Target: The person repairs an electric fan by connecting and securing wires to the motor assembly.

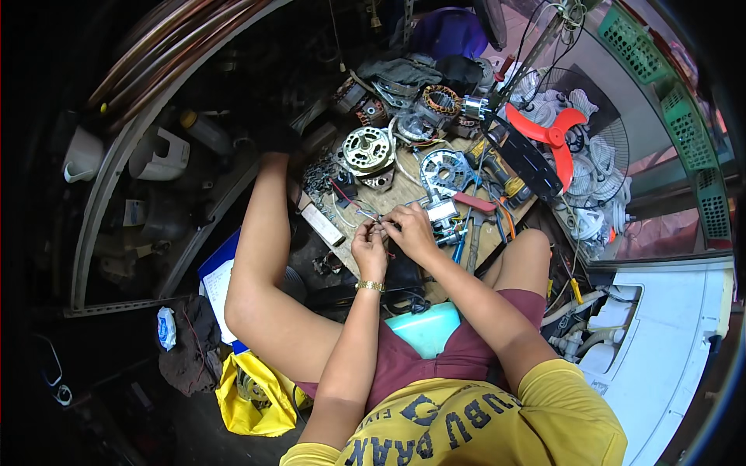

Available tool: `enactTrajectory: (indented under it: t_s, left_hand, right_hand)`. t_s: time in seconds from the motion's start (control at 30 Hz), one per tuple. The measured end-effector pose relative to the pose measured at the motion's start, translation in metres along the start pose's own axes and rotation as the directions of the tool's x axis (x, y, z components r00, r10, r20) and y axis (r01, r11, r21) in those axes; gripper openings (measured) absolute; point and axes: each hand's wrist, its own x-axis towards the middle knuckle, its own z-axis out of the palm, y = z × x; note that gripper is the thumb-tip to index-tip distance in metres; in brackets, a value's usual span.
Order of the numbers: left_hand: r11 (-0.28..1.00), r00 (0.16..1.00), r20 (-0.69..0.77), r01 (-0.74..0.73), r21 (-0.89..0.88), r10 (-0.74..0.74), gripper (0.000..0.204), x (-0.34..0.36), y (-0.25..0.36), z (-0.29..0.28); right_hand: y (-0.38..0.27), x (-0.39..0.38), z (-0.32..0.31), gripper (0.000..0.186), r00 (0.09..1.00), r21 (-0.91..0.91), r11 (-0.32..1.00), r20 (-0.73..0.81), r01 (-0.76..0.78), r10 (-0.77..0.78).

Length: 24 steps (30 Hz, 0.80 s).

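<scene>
over the wooden table (406, 186): both hands meet near its close edge, person seated, knees apart
left hand (369, 247): narrow pinch, looks to be on thin wires (368, 213); watch (371, 286) at wrist
right hand (414, 231): fingertips narrow too, up against the left ones, seemingly on the same wires; exact contact hidden by fingers
wires: at the fingertips, running up and left toward a red wire (340, 189); far ends lost in clutter
motor (367, 151): pale round housing, just beyond the hands, untouched
grey-blue housing (446, 171): right of motor, slotted, apart from it
white block (442, 211): just right of the right hand, coloured leads by it
drill (503, 175): yellow and black, lying at right, not in use
red fan blade (553, 136): off to the right, not fitted to the motor
progress: judged mid-work; parts laid out apart, wire handling under way, no finished joint visible
left to do: wires look loose, housings look unassembled; can't tell how much remains
</scene>
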Motion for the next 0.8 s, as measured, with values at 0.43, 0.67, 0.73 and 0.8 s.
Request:
enactTrajectory:
  t_s: [0.43,0.67,0.73,0.8]
  left_hand:
    - [0.992,0.985,0.147,0.104,-0.075,-0.092,0.036,0.005,-0.005,0.001]
    - [0.877,0.957,0.124,0.29,-0.382,-0.262,0.02,0.016,-0.03,0.001]
    - [0.841,0.948,0.134,0.317,-0.438,-0.288,0.019,0.013,-0.035,0.009]
    - [0.738,0.914,0.154,0.394,-0.548,-0.375,0.019,0.007,-0.035,0.031]
  right_hand:
    - [0.004,0.004,0.004,0.014,0.997,-0.012,0.998,0.052,-0.055,0.056]
    - [0.017,-0.004,0.021,0.015,0.97,0.209,0.954,0.156,-0.216,0.186]
    - [0.024,-0.004,0.026,0.014,0.976,0.395,0.895,0.144,-0.206,0.161]
    - [0.043,-0.008,0.025,0.014,0.976,0.449,0.867,0.097,-0.216,0.193]
